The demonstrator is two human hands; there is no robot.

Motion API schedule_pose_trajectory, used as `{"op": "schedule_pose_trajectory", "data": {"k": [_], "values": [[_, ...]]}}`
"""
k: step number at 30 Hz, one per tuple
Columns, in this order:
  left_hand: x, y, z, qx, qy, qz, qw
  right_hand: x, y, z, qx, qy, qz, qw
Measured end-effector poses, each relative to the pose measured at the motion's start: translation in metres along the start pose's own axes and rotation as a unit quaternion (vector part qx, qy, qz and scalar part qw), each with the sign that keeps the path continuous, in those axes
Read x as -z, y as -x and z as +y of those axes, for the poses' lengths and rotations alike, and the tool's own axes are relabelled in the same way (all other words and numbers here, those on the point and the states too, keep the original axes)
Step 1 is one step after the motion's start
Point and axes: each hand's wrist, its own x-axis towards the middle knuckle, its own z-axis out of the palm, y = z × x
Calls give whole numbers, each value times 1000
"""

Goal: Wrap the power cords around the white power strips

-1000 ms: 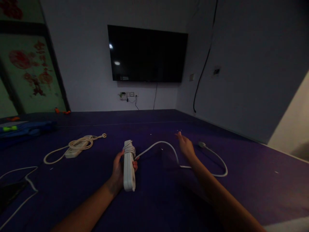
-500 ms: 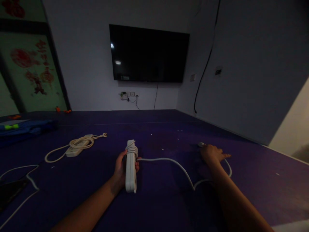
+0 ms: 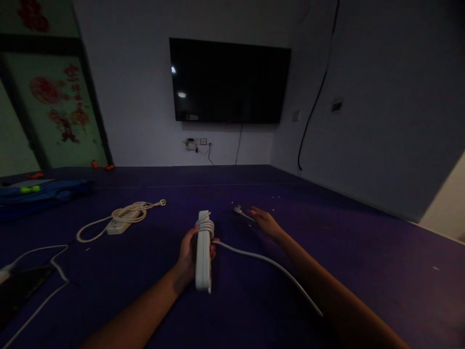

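My left hand (image 3: pixel 189 249) is wrapped around a white power strip (image 3: pixel 203 261), which it holds on end above the purple surface. Several turns of white cord (image 3: pixel 206 228) circle the strip's upper part. From there the loose cord (image 3: pixel 265 258) runs right and passes out of sight under my right forearm. At the other end is a white plug (image 3: pixel 238 209), just left of my right hand (image 3: pixel 267 223). The cord behind the plug runs into my right hand, which appears to grip it with some fingers stretched out; the exact hold is partly hidden.
A second power strip (image 3: pixel 119 225) with a loosely coiled cream cord lies to the left. Nearer are a dark flat object (image 3: pixel 25 291) and a thin white cable (image 3: pixel 39 308). Blue fabric (image 3: pixel 58 190) lies far left. A television (image 3: pixel 230 82) hangs on the wall.
My right hand has moved left, and the plug has come along with it toward the strip. The loose cord lies straighter. My left hand still holds the wrapped strip.
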Motion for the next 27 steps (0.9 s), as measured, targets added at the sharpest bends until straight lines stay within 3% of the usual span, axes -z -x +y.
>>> {"op": "schedule_pose_trajectory", "data": {"k": [2, 4, 6, 8, 9, 11, 14, 16, 20, 23, 27], "values": [[1, -1, 0, 4, 3, 1, 1000, 14, 7, -13, 37, -63, -52, 996], [2, -3, 1, -1, 10, -4, 1000, 31, 17, -31, 48, -120, -157, 979], [4, -4, 0, -5, 17, -10, 1000, 46, 30, -50, 65, -146, -311, 937], [6, -6, 0, -3, 24, -15, 1000, 52, 42, -65, 37, -133, -477, 868], [7, -7, 0, -2, 28, -17, 999, 53, 47, -70, 16, -104, -528, 843], [9, -7, 0, -7, 33, -22, 999, 49, 54, -74, -23, -19, -557, 830], [11, -7, 0, -15, 33, -25, 999, 40, 56, -73, -39, 100, -509, 854], [10, -5, 0, -8, 28, -23, 999, 37, 55, -71, -10, 166, -458, 873], [7, -2, 2, -6, 25, -23, 999, 34, 50, -64, 50, 305, -262, 914], [3, -1, 2, 2, 4, -21, 1000, 24, 43, -53, 63, 337, -163, 925], [-2, 1, 0, 3, -20, -18, 1000, 2, 31, -32, 93, 333, -123, 930]]}}
